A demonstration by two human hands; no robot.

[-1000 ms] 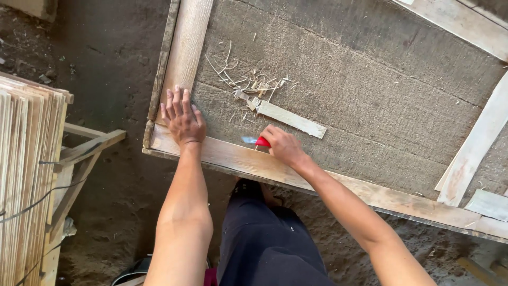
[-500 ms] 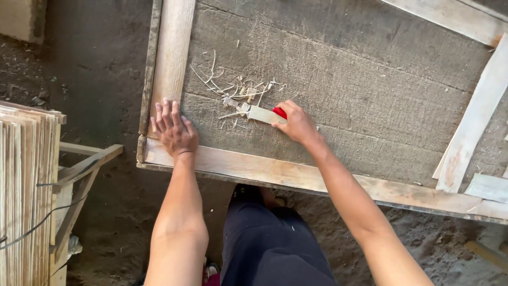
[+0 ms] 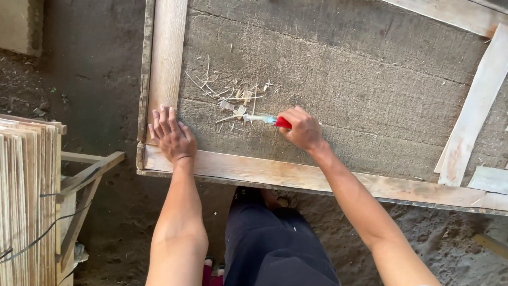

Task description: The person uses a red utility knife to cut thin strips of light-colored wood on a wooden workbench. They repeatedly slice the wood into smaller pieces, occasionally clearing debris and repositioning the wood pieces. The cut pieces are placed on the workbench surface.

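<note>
Obs., head view: wooden-framed bench top (image 3: 227, 169) w/ rough grey fibre mat (image 3: 360, 85) fills upper centre/right of frame; stack of thin boards (image 3: 24, 196) at left edge; loose wood strips (image 3: 468, 116) at right. Left hand (image 3: 170, 136) lies flat, fingers spread, on the lower-left frame corner, pinching nothing. Right hand (image 3: 302, 128) at frame centre, fingers closed tight around a red-handled knife (image 3: 275, 122), blade end pointing left into a small pile of pale shavings (image 3: 235, 98) just beside it. Judgement: keep left palm bearing down well apart from blade line; short strokes away from body, blade low to mat; sweep shavings aside when they bunch under the edge.
</note>
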